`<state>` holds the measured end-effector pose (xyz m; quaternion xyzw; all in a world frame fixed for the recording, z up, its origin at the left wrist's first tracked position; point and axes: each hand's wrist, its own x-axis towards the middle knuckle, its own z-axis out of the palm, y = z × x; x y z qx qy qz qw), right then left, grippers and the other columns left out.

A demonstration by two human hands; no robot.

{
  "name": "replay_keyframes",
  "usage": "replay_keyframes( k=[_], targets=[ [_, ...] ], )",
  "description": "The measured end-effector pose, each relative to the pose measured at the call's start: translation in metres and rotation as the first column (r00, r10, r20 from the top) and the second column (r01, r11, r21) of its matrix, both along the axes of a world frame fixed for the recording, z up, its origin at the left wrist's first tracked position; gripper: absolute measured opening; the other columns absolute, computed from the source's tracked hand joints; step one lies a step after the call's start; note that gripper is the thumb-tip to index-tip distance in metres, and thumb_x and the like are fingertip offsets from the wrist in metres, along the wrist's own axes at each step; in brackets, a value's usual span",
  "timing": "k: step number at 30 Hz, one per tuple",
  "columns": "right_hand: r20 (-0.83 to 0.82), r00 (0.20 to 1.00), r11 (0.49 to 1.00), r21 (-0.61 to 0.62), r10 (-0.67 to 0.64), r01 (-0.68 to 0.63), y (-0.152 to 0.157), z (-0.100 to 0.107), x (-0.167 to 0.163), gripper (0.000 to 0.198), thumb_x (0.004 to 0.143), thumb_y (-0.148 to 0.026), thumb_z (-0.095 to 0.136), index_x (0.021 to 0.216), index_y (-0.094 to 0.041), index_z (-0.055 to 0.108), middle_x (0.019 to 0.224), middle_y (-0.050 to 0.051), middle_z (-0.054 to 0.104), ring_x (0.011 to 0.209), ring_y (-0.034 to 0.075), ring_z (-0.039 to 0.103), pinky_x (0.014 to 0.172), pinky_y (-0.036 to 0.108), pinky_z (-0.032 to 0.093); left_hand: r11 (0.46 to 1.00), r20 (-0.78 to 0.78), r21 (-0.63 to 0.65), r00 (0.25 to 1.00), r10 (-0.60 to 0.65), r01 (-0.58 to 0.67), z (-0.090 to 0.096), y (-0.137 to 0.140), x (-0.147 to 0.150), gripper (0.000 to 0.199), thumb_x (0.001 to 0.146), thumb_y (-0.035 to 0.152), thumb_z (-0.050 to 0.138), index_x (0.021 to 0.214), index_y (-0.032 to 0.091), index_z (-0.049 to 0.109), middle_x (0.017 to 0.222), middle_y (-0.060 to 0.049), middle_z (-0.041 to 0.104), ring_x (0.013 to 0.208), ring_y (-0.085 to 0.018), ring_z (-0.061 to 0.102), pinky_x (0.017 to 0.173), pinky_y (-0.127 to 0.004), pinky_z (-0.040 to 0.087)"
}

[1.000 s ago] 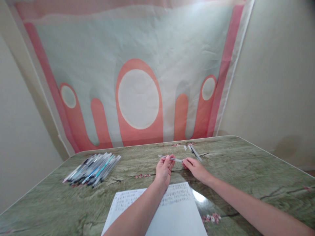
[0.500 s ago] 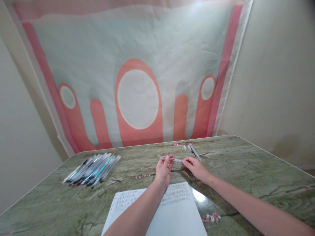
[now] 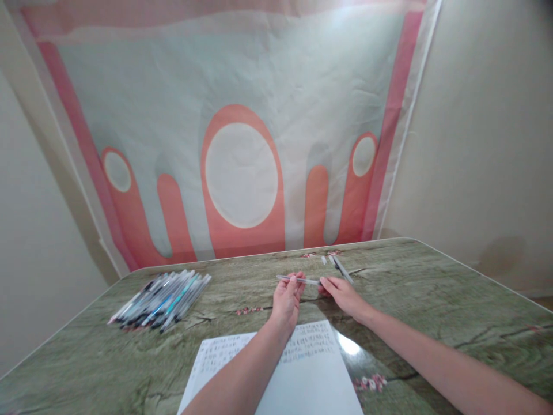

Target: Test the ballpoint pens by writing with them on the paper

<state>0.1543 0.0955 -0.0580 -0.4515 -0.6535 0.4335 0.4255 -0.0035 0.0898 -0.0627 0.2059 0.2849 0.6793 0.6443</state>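
Observation:
My left hand [image 3: 286, 300] pinches a clear thin pen [image 3: 302, 280] near its middle, holding it level just above the green table [image 3: 432, 300]. My right hand [image 3: 343, 294] grips the pen's right end with its fingertips. Both hands sit at the table's centre, beyond a sheet of paper [image 3: 276, 369] covered with handwriting. Whether the pen has a cap on is too small to tell.
A heap of several pens [image 3: 162, 293] lies at the left of the table. Another pen [image 3: 343, 268] and a small pale piece [image 3: 324, 260] lie just beyond my right hand. A printed cloth [image 3: 242, 144] hangs on the wall behind.
Both hands keep hold of the pen almost unmoved; my right fingertips have closed in slightly on its right end.

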Motion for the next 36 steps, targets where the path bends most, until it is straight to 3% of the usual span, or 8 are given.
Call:
replay_keyframes(
  k=[5, 11, 16, 19, 22, 28, 32, 36],
  targets=[
    [0.021, 0.999, 0.997, 0.071, -0.027, 0.025, -0.0012, 0.0008, 0.0014, 0.033, 0.075, -0.046, 0.052, 0.075, -0.015, 0.060, 0.067, -0.001, 0.057, 0.063, 0.012, 0.049, 0.059, 0.023, 0.037, 1.000, 0.003, 0.002, 1.000, 0.002, -0.002, 0.0009, -0.0006, -0.0001, 0.009, 0.079, 0.010, 0.055, 0.087, 0.013, 0.051, 0.093, -0.010, 0.066, 0.089, -0.015, 0.062, 0.089, -0.030, 0.044],
    [0.018, 1.000, 1.000, -0.018, -0.015, 0.015, 0.0004, 0.0008, 0.0004, 0.042, 0.081, -0.050, 0.040, 0.073, -0.013, 0.060, 0.068, 0.003, 0.060, 0.063, 0.014, 0.051, 0.060, 0.026, 0.039, 1.000, 0.011, -0.013, 1.000, 0.007, -0.007, 0.0010, -0.0004, 0.0002, 0.008, 0.080, 0.009, 0.053, 0.087, 0.013, 0.051, 0.093, -0.010, 0.066, 0.089, -0.015, 0.062, 0.089, -0.030, 0.045],
    [0.048, 0.998, 0.996, 0.088, -0.035, 0.031, 0.0005, -0.0010, 0.0011, 0.032, 0.075, -0.046, 0.053, 0.078, -0.014, 0.060, 0.071, 0.001, 0.060, 0.066, 0.014, 0.052, 0.063, 0.025, 0.039, 1.000, 0.015, -0.004, 1.000, 0.014, -0.014, 0.0009, -0.0004, 0.0004, 0.009, 0.080, 0.008, 0.053, 0.087, 0.013, 0.050, 0.093, -0.010, 0.066, 0.090, -0.015, 0.062, 0.090, -0.031, 0.044],
    [-0.001, 1.000, 0.999, 0.040, -0.022, 0.022, 0.0010, -0.0013, 0.0005, 0.035, 0.073, -0.048, 0.054, 0.083, -0.014, 0.060, 0.074, 0.002, 0.061, 0.068, 0.014, 0.053, 0.064, 0.025, 0.040, 1.000, 0.016, 0.000, 1.000, 0.017, -0.017, 0.0009, -0.0003, 0.0005, 0.009, 0.080, 0.008, 0.052, 0.087, 0.013, 0.050, 0.093, -0.010, 0.065, 0.091, -0.015, 0.062, 0.090, -0.031, 0.044],
    [-0.012, 1.000, 0.999, -0.040, -0.024, 0.024, 0.0024, -0.0011, 0.0003, 0.044, 0.079, -0.053, 0.041, 0.076, -0.013, 0.059, 0.072, 0.004, 0.061, 0.064, 0.014, 0.052, 0.061, 0.026, 0.040, 1.000, 0.012, -0.003, 1.000, 0.019, -0.019, 0.0010, -0.0002, 0.0005, 0.009, 0.080, 0.007, 0.051, 0.087, 0.013, 0.050, 0.093, -0.010, 0.065, 0.091, -0.015, 0.062, 0.091, -0.031, 0.044],
    [0.070, 0.997, 0.997, 0.070, -0.016, 0.011, 0.0039, -0.0020, 0.0041, 0.032, 0.074, -0.046, 0.053, 0.075, -0.015, 0.060, 0.069, 0.001, 0.059, 0.064, 0.013, 0.051, 0.061, 0.025, 0.039, 1.000, 0.010, -0.001, 1.000, 0.019, -0.019, 0.0006, -0.0003, 0.0006, 0.008, 0.080, 0.008, 0.051, 0.087, 0.013, 0.050, 0.092, -0.011, 0.066, 0.090, -0.015, 0.062, 0.091, -0.032, 0.043],
    [0.027, 1.000, 1.000, 0.019, 0.005, -0.006, 0.0043, -0.0010, 0.0040, 0.034, 0.075, -0.047, 0.052, 0.082, -0.015, 0.060, 0.073, 0.001, 0.061, 0.066, 0.013, 0.052, 0.062, 0.025, 0.040, 1.000, 0.014, 0.009, 1.000, 0.016, -0.016, -0.0001, -0.0003, 0.0004, 0.009, 0.080, 0.008, 0.051, 0.087, 0.013, 0.050, 0.093, -0.011, 0.065, 0.092, -0.016, 0.062, 0.092, -0.032, 0.043],
    [0.067, 0.997, 1.000, 0.005, 0.026, -0.027, 0.0046, -0.0005, 0.0032, 0.041, 0.080, -0.049, 0.040, 0.073, -0.014, 0.061, 0.068, 0.002, 0.060, 0.063, 0.014, 0.052, 0.060, 0.025, 0.040, 1.000, 0.009, 0.006, 1.000, 0.014, -0.014, 0.0003, -0.0005, 0.0003, 0.009, 0.080, 0.008, 0.051, 0.087, 0.013, 0.050, 0.094, -0.011, 0.065, 0.092, -0.016, 0.061, 0.092, -0.032, 0.043]
  ],
)
